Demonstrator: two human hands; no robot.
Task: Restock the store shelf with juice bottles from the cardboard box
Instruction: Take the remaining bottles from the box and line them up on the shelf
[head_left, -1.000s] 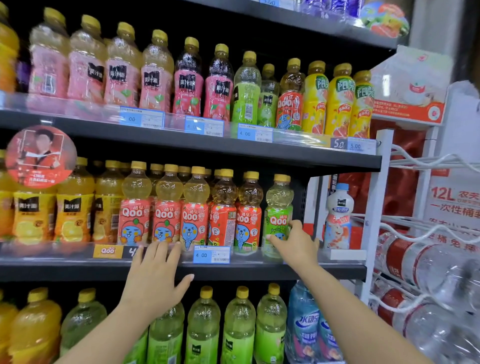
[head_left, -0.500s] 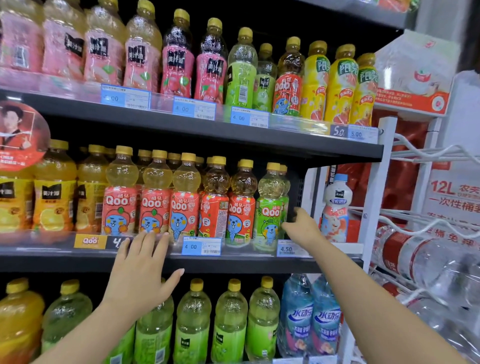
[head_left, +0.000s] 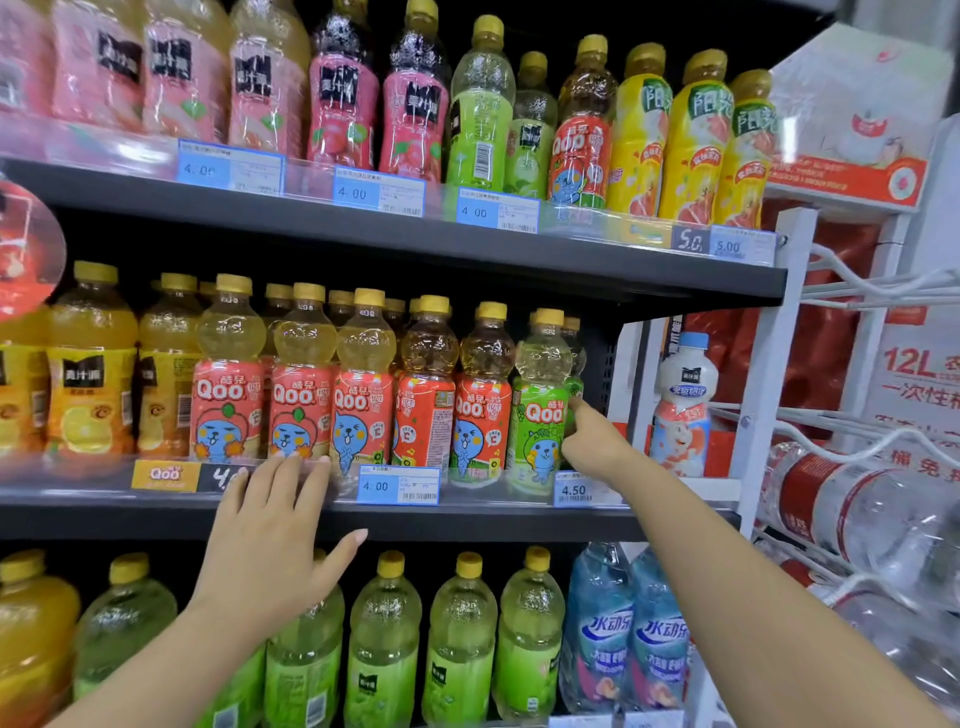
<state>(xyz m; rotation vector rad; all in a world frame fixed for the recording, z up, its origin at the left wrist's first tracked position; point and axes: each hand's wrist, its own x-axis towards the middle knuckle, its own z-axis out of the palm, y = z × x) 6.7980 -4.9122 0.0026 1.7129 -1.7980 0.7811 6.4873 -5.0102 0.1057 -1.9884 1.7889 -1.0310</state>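
**Operator:** Report the position of my hands.

**Technician:** Your left hand (head_left: 270, 530) is raised in front of the middle shelf (head_left: 467, 522). Its fingers are straight and spread, the fingertips level with the clear front rail, below the red-labelled Qoo bottles (head_left: 304, 400). It holds nothing. Your right hand (head_left: 592, 441) is at the right end of the same shelf. One finger points up and touches the side of the green-labelled Qoo bottle (head_left: 540, 415); the other fingers are folded in. Whether they curl round anything behind that bottle cannot be told.

**Operator:** Where is the stock?

**Technician:** The green-labelled Qoo bottle stands upright, last in the front row, just beside a red-labelled one on its left. A second green-labelled bottle stands directly behind it, mostly hidden. The 4.50 price tag (head_left: 574, 491) sits on the rail below it, just under your right wrist.

**Operator:** What surrounds the work area?

**Technician:** Orange juice bottles (head_left: 91, 374) fill the left of the middle shelf. The upper shelf (head_left: 415, 244) carries pink, green and yellow bottles. The lower shelf holds pale green bottles (head_left: 460, 639) and two blue-labelled bottles (head_left: 628, 644). To your right, a white wire rack (head_left: 774, 364) holds large water jugs (head_left: 857, 514) lying on their sides.
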